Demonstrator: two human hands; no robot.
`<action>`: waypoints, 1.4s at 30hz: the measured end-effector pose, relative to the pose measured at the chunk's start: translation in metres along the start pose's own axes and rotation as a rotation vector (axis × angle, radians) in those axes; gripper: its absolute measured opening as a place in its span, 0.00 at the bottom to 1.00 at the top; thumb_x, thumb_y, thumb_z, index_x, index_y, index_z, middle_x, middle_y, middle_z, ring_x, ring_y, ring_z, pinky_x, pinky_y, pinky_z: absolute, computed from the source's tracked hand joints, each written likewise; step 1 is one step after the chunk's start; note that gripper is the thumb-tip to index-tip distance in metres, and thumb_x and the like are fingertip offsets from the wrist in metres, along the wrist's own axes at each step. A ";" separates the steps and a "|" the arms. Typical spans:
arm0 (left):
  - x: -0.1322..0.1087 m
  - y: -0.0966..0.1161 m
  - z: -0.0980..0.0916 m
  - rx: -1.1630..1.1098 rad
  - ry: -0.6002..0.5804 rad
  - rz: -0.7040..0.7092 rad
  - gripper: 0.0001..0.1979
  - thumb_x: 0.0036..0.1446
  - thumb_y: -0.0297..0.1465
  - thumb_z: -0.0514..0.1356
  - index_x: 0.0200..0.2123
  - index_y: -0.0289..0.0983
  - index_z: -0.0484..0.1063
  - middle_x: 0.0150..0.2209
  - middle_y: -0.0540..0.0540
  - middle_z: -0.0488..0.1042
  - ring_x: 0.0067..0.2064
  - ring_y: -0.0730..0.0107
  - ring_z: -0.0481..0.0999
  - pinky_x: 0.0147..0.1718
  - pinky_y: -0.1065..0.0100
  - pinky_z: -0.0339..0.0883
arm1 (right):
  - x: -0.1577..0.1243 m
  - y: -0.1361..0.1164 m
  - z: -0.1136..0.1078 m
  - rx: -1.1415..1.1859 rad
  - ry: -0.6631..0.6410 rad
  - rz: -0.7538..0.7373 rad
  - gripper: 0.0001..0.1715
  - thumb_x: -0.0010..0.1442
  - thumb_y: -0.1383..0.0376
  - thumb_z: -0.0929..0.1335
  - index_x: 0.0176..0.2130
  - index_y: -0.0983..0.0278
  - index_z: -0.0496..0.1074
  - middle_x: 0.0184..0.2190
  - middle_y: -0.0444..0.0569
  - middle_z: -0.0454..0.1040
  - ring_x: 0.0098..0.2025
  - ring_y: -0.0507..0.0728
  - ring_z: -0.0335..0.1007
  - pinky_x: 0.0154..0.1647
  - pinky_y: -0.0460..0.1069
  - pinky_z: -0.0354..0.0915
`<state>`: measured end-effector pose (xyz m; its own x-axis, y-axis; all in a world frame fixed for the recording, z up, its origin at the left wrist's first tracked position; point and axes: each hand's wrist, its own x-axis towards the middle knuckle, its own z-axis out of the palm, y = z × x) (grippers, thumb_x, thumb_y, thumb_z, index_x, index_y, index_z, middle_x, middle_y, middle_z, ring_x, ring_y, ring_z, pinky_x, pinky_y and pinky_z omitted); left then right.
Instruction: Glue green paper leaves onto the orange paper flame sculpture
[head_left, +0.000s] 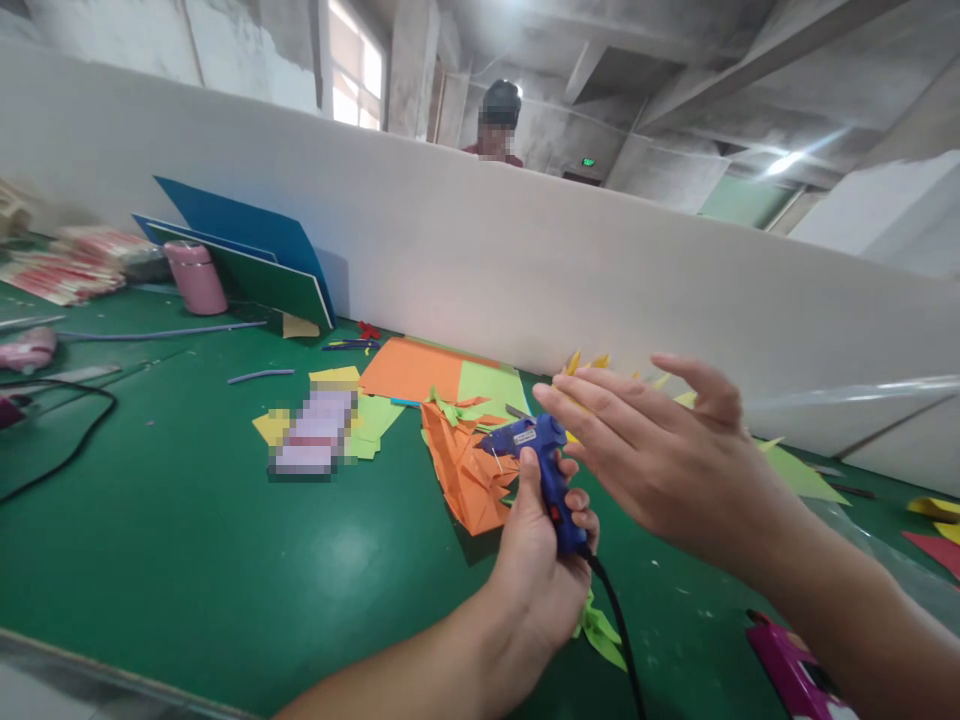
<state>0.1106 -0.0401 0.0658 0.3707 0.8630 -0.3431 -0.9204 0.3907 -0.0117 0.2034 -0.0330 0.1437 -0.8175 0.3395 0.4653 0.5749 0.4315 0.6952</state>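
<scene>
A: What was the state of the left hand (536, 550)?

B: It was wrapped round the handle of the blue glue gun (553, 485), thumb toward the nozzle side. In my judgement, that grip served to steady the nozzle and left the black cord (617, 610) free to hang from the handle's base.

A: And the gun's position?

B: Raised above the green desk (187, 560), with its nozzle pointing left across the folded orange paper (465, 490). Contact between nozzle and paper could not be determined.

A: The right hand (660, 450)?

B: Unclenched and flat, fingers extended together, thumb apart, grasping nothing visible. It stood just beside the gun's rear end; whether it touched could not be told. The pose suggested pushing or guarding rather than gripping.

A: Surroundings?

B: A flat orange sheet (412, 370) lay behind the folded piece, presumably for easy reach. The blue board (247, 235) stood tilted near the white partition (450, 250), probably leaned there to save desk space. The pink flask (199, 280) stood upright in front of the boards, well apart from both hands.
</scene>
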 end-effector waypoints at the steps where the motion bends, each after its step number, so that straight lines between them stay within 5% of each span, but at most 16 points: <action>1: 0.000 -0.002 -0.001 0.005 0.013 -0.001 0.12 0.55 0.37 0.60 0.28 0.33 0.70 0.22 0.52 0.67 0.17 0.85 0.63 0.14 0.83 0.59 | -0.001 -0.002 -0.001 0.025 0.021 0.000 0.19 0.61 0.72 0.60 0.51 0.64 0.67 0.46 0.50 0.76 0.49 0.57 0.68 0.54 0.56 0.47; 5: 0.001 -0.007 -0.004 0.026 0.075 0.049 0.12 0.55 0.38 0.60 0.27 0.33 0.71 0.19 0.52 0.66 0.18 0.82 0.65 0.15 0.82 0.61 | -0.008 -0.009 -0.006 0.121 0.113 -0.027 0.17 0.62 0.72 0.59 0.47 0.61 0.70 0.43 0.46 0.77 0.48 0.54 0.69 0.51 0.53 0.52; 9: -0.002 -0.006 -0.003 0.054 0.058 0.036 0.14 0.56 0.38 0.59 0.29 0.31 0.72 0.23 0.50 0.69 0.20 0.81 0.67 0.19 0.80 0.65 | -0.024 -0.021 -0.003 0.278 0.213 0.051 0.09 0.59 0.72 0.63 0.39 0.64 0.71 0.33 0.48 0.78 0.34 0.55 0.71 0.40 0.52 0.60; 12: -0.003 -0.004 -0.003 0.078 0.063 0.031 0.16 0.55 0.39 0.59 0.28 0.30 0.71 0.22 0.50 0.69 0.20 0.82 0.66 0.18 0.81 0.63 | -0.039 -0.033 0.002 0.476 0.256 0.235 0.07 0.57 0.75 0.64 0.35 0.66 0.69 0.26 0.48 0.74 0.28 0.54 0.68 0.32 0.49 0.63; 16: 0.000 -0.005 -0.005 0.139 0.079 0.056 0.15 0.56 0.40 0.58 0.30 0.32 0.70 0.21 0.51 0.67 0.20 0.81 0.66 0.19 0.80 0.63 | -0.059 -0.050 0.014 0.647 0.183 0.668 0.06 0.60 0.70 0.63 0.30 0.63 0.66 0.22 0.44 0.69 0.22 0.51 0.65 0.23 0.45 0.62; 18: 0.003 -0.008 -0.007 0.160 0.097 0.066 0.15 0.55 0.41 0.59 0.31 0.33 0.70 0.22 0.50 0.68 0.22 0.79 0.68 0.23 0.78 0.65 | -0.067 -0.059 0.022 0.824 0.080 0.849 0.05 0.61 0.63 0.63 0.36 0.62 0.66 0.26 0.45 0.72 0.25 0.52 0.70 0.24 0.45 0.66; 23: 0.008 -0.012 -0.012 0.243 0.092 0.045 0.17 0.51 0.44 0.61 0.34 0.35 0.72 0.24 0.49 0.71 0.27 0.72 0.71 0.27 0.72 0.66 | -0.074 -0.075 0.038 1.115 -0.141 1.114 0.22 0.58 0.50 0.62 0.45 0.62 0.65 0.36 0.51 0.73 0.37 0.57 0.72 0.35 0.49 0.70; 32: 0.016 -0.016 -0.023 0.259 0.102 0.014 0.13 0.53 0.39 0.61 0.31 0.34 0.73 0.28 0.46 0.73 0.33 0.70 0.74 0.40 0.70 0.67 | -0.075 -0.084 0.043 1.058 -0.113 1.132 0.21 0.57 0.51 0.63 0.43 0.62 0.69 0.39 0.53 0.74 0.39 0.58 0.71 0.40 0.52 0.68; 38: 0.008 -0.015 -0.029 0.288 -0.021 0.070 0.07 0.49 0.32 0.65 0.29 0.34 0.74 0.32 0.46 0.74 0.34 0.73 0.73 0.38 0.73 0.65 | -0.076 -0.084 0.050 1.082 -0.034 1.259 0.23 0.55 0.50 0.63 0.42 0.63 0.70 0.40 0.53 0.75 0.42 0.60 0.71 0.42 0.53 0.67; 42: -0.023 0.000 -0.038 0.483 0.134 0.081 0.09 0.45 0.26 0.67 0.33 0.36 0.74 0.32 0.50 0.72 0.31 0.77 0.70 0.30 0.76 0.61 | -0.080 -0.076 0.056 1.229 -0.053 1.412 0.32 0.50 0.44 0.65 0.44 0.64 0.71 0.40 0.53 0.75 0.41 0.60 0.71 0.40 0.52 0.67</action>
<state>0.0973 -0.0720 0.0385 0.2523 0.8606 -0.4424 -0.7717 0.4548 0.4445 0.2273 -0.0464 0.0225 0.2100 0.9480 0.2391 0.4592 0.1203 -0.8802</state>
